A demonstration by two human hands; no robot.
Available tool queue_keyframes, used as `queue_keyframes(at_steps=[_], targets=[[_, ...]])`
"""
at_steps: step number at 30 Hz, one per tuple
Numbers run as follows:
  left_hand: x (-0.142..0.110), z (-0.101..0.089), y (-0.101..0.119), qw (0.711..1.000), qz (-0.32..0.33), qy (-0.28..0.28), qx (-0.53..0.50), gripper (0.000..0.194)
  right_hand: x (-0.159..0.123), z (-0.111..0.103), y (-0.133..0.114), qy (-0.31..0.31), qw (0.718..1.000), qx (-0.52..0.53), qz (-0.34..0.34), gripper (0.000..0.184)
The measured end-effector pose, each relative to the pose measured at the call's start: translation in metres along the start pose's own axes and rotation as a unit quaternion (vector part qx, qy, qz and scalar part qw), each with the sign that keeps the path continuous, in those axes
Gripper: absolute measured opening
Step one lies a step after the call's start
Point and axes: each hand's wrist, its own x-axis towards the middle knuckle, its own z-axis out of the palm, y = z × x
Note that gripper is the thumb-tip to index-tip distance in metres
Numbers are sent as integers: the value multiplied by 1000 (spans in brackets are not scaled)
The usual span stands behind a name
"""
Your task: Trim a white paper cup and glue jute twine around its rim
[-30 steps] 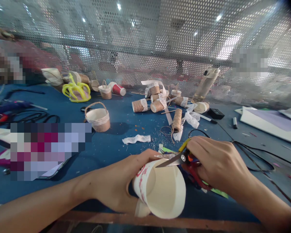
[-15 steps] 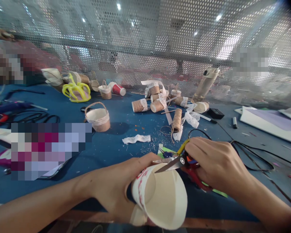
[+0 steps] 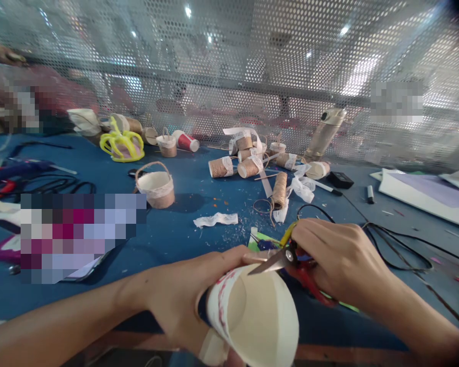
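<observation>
My left hand [image 3: 191, 295] is closed around a white paper cup [image 3: 270, 316] with red print, tilted so its open mouth faces me. In my right hand [image 3: 329, 255] is a pair of scissors [image 3: 270, 262] with red handles. One blade lies inside the cup and the other outside, across its upper wall near my left fingertips. Behind the scissors, a yellow-handled tool [image 3: 286, 234] and a blue-handled tool [image 3: 265, 243] lie by a green strip [image 3: 255, 234]; my right hand partly covers them. A strip of white lace [image 3: 216, 220] lies beyond the cup.
A small twine-handled basket [image 3: 156, 189] stands left of centre. Farther back are twine-wrapped cups [image 3: 248, 165], a twine spool [image 3: 279, 191], a yellow crown-like piece [image 3: 122, 145] and a bottle [image 3: 325, 132] against the perforated metal screen [image 3: 229, 66]. Black cables [image 3: 401, 244] run at right.
The cup has shifted slightly down and to the right, its mouth lower in view. The scissors have moved a little with it, and the blades look closer together. Both hands keep their holds.
</observation>
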Motion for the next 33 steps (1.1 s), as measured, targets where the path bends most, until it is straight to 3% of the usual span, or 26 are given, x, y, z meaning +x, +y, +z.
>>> queue_keyframes(at_steps=[5,10,12,15,20,24,33], targets=[[-1,5,4,991,-17,77,-112,84,-1,7,2,-19,995,65,76,26],[1,1,10,971,-46,102,-210,52,-3,10,5,-25,990,63,122,26],[4,-1,11,964,-66,122,-225,52,-3,10,5,-27,988,62,135,27],[7,-3,11,959,-84,162,-218,55,-2,12,4,-27,988,58,142,30],[9,-4,12,956,-96,199,-193,42,-2,16,1,-30,989,59,135,29],[11,-3,13,947,-89,243,-190,52,-1,17,-1,-34,988,55,141,32],[3,-4,12,954,-84,235,-168,48,3,15,-2,-23,986,39,162,34]])
